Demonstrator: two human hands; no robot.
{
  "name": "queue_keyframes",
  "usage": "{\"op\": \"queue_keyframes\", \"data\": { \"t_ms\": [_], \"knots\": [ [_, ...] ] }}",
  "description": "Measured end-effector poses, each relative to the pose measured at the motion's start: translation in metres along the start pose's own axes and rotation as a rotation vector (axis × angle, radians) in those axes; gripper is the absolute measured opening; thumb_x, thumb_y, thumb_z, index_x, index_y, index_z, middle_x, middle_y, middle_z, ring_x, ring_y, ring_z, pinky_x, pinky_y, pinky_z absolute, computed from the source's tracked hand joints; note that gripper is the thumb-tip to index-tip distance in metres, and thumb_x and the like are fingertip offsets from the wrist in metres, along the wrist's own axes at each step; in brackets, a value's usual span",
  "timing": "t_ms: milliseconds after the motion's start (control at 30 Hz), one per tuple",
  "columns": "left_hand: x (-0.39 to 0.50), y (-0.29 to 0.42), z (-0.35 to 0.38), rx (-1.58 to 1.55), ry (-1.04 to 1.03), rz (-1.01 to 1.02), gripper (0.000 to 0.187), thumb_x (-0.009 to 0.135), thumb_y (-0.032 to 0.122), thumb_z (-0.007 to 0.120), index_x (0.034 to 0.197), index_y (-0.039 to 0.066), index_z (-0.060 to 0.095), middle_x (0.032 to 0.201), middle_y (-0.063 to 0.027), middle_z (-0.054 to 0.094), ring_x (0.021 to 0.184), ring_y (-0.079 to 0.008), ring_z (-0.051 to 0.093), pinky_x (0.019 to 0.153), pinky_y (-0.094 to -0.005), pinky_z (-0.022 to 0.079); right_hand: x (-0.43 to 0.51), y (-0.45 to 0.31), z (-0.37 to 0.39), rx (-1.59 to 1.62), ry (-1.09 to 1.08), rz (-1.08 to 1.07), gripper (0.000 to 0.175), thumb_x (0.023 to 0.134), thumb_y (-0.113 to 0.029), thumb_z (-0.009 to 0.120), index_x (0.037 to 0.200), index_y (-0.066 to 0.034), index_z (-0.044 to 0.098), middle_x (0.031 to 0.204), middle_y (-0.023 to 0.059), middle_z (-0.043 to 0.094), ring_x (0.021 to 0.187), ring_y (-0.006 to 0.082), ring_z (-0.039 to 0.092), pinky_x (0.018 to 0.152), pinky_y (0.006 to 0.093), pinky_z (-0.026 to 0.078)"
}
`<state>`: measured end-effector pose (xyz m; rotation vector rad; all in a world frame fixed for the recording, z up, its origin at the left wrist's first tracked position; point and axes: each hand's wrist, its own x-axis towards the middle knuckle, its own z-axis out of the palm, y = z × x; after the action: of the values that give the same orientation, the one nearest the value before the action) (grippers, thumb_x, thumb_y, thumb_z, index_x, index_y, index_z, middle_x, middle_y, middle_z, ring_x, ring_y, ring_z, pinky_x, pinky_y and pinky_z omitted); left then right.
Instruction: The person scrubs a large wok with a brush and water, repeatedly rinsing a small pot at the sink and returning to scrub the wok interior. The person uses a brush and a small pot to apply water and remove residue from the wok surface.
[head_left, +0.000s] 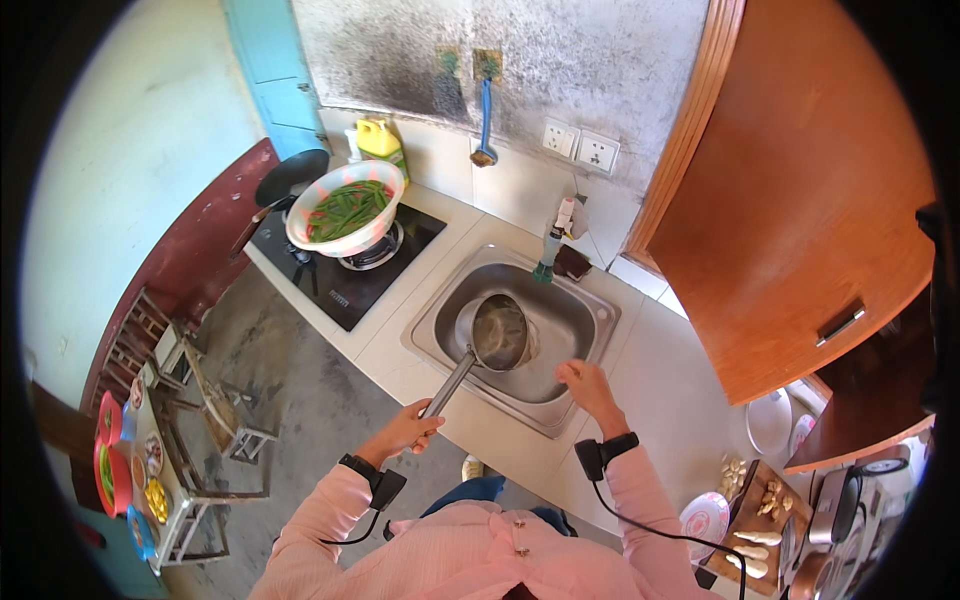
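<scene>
A stainless steel saucepan (499, 332) is tilted inside the metal sink basin (559, 300), with cloudy liquid in it. My left hand (411, 429) grips the end of its long metal handle (452, 384). Over the sink's front right rim hangs my right hand (587, 382), its fingers curled together; whether they hold anything small cannot be told. The faucet (553, 244), with a green tip, stands behind the basin and points down into it.
Left of the sink, a plastic bowl of green pods (300, 221) rests on the gas hob (341, 300), beside a black wok (289, 176). An orange cabinet door (787, 225) juts in at right. A cutting board (757, 517) with ginger and a patterned plate (705, 523) lie lower right.
</scene>
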<state>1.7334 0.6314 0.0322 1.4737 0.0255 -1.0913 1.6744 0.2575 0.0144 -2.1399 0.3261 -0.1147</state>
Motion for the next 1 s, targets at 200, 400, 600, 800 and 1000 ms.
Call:
{"op": "queue_keyframes", "data": {
  "t_ms": [200, 400, 600, 800, 1000],
  "knots": [
    [0.034, 0.023, -0.043, 0.317, 0.02, 0.024, 0.064, 0.088, 0.021, 0.067, 0.142, 0.002, 0.036, 0.07, -0.0041, 0.051, 0.048, -0.0121, 0.049, 0.04, -0.0282, 0.04, 0.07, 0.002, 0.009, 0.085, 0.042, 0.027, 0.031, 0.093, -0.023, 0.055, 0.089, 0.0049, 0.066, 0.077, 0.0039, 0.064, 0.072, 0.0115, 0.06, 0.069, 0.026, 0.048],
    [0.046, 0.019, -0.065, 0.919, 0.273, 0.379, 0.064, 0.086, 0.02, 0.066, 0.144, 0.017, 0.039, 0.082, -0.0157, 0.065, 0.067, -0.0312, 0.065, 0.06, -0.0414, 0.052, 0.104, -0.001, 0.007, 0.102, 0.105, 0.021, 0.032, 0.092, -0.026, 0.056, 0.093, 0.004, 0.067, 0.072, 0.0108, 0.065, 0.068, 0.0165, 0.062, 0.068, 0.0319, 0.049],
    [0.03, 0.025, -0.069, 1.268, 0.552, 0.427, 0.064, 0.085, 0.022, 0.065, 0.143, 0.028, 0.041, 0.091, -0.0162, 0.066, 0.078, -0.0379, 0.064, 0.069, -0.0481, 0.051, 0.146, -0.023, -0.022, 0.14, 0.11, -0.001, 0.032, 0.091, -0.03, 0.058, 0.098, -0.0003, 0.068, 0.073, 0.0045, 0.066, 0.067, 0.0112, 0.06, 0.066, 0.0272, 0.048],
    [0.027, 0.026, -0.071, 1.011, 0.45, 0.446, 0.061, 0.089, 0.019, 0.064, 0.144, 0.021, 0.04, 0.078, -0.0115, 0.061, 0.06, -0.0323, 0.06, 0.056, -0.041, 0.047, 0.213, -0.069, -0.053, 0.078, 0.394, -0.145, 0.043, 0.088, -0.034, 0.066, 0.111, 0.0018, 0.064, 0.091, 0.0144, 0.07, 0.079, 0.0204, 0.066, 0.072, 0.0331, 0.052],
    [0.064, 0.045, -0.078, -0.318, -0.088, -0.199, 0.045, 0.095, 0.017, 0.06, 0.138, 0.012, 0.045, 0.07, 0.0031, 0.042, 0.047, -0.0036, 0.032, 0.04, -0.0192, 0.026, 0.282, -0.105, -0.055, -0.26, 0.552, -0.133, 0.048, 0.084, -0.037, 0.068, 0.112, 0.0016, 0.064, 0.093, 0.0216, 0.067, 0.085, 0.036, 0.065, 0.078, 0.0389, 0.052]
  ]
}}
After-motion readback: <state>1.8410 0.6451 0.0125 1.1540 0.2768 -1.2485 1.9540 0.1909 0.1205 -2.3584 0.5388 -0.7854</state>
